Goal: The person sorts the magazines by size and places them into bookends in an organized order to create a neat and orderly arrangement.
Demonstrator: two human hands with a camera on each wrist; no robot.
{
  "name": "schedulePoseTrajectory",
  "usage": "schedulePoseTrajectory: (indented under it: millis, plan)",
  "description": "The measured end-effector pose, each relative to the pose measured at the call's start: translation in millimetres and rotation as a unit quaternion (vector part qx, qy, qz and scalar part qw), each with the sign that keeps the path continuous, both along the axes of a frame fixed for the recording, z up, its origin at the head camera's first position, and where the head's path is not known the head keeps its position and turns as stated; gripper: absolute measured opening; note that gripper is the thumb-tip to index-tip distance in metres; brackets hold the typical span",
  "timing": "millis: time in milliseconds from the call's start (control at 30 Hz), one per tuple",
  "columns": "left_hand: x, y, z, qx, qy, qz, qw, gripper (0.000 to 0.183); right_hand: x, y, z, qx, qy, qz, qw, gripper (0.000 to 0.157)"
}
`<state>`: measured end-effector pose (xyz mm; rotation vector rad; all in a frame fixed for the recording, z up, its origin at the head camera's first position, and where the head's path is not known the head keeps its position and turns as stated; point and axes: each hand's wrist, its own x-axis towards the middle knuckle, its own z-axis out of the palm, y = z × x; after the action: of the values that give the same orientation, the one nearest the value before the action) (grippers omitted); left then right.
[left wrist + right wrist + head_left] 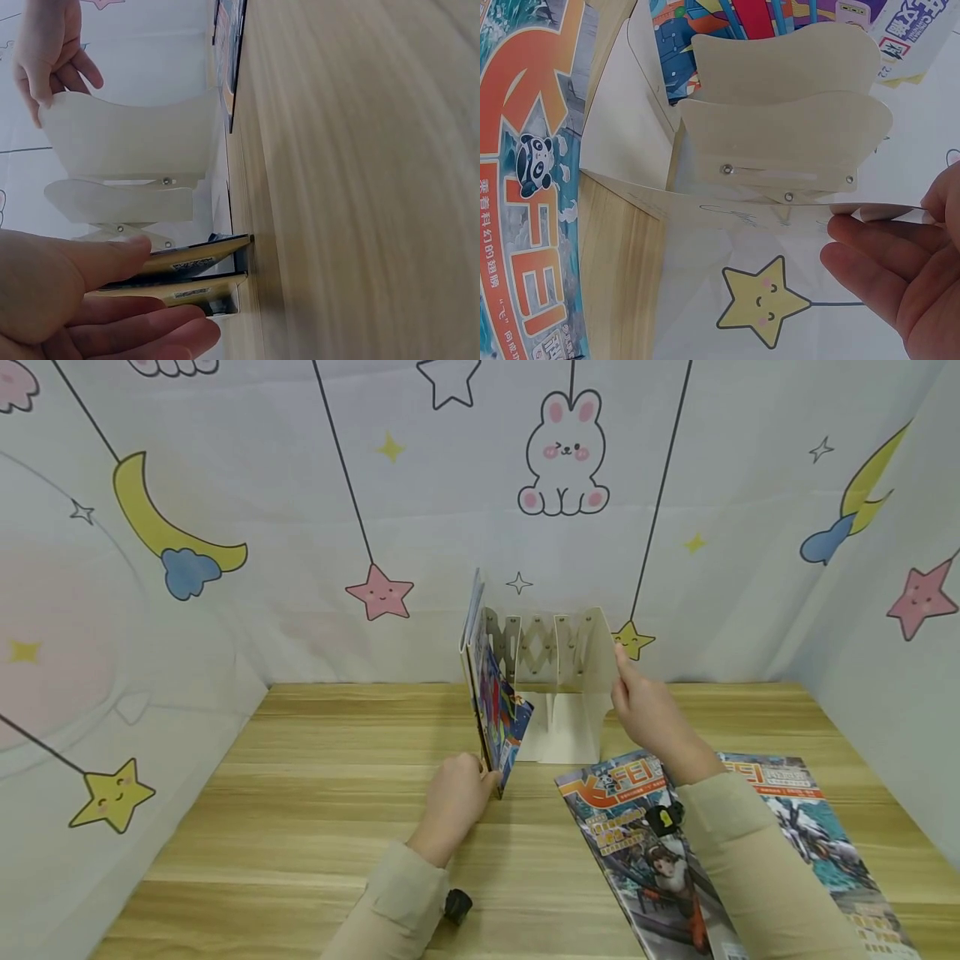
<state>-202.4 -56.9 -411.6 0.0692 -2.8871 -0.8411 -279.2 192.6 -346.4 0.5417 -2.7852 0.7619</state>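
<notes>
An expandable cream metal bookend [558, 731] stands at the back of the table, its crisscross struts [536, 643] spread between the plates. At its left end several thin books [487, 693] stand upright, a dark blue one leaning to the right. My left hand [457, 797] holds their near edges low down. In the left wrist view, the thumb [112, 259] lies on one side of the books [195, 289] and the fingers on the other. The right hand [652, 714] pinches the upper edge of the bookend's right end plate [727, 214], between thumb and fingers in the right wrist view.
Two comic-style magazines lie flat on the right of the wooden table [337, 735]: one [637, 852] in front of the bookend, another [817, 835] partly under the right forearm. A white patterned curtain [450, 485] hangs close behind the bookend.
</notes>
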Motion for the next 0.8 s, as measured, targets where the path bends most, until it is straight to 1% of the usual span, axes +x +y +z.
schedulePoseTrajectory:
  millis: [200,300,467,667,800]
  plan:
    - [-0.9,-2.4,0.1,-0.015,0.008,-0.018,0.9997,0.032,-0.2,-0.1,-0.4,0.000,0.002,0.000,1.000,0.054]
    - [-0.3,-3.5,0.0,-0.024,0.016,-0.024,0.9993,0.035,-0.4,0.0,-0.6,0.001,0.002,-0.001,1.000,0.054]
    - [0.1,-5.1,-0.2,-0.022,0.019,-0.029,0.9992,0.038,-0.1,-0.3,-0.3,0.002,0.004,0.000,1.000,0.054]
    - [-0.6,-7.8,1.9,-0.018,-0.006,-0.031,0.9993,0.040,-0.1,-0.8,-0.7,0.005,0.014,-0.002,1.000,0.054]
    - [-0.3,-10.0,3.4,-0.039,-0.017,-0.039,0.9983,0.041,-0.5,-0.7,-1.2,0.006,0.016,-0.004,1.000,0.054]
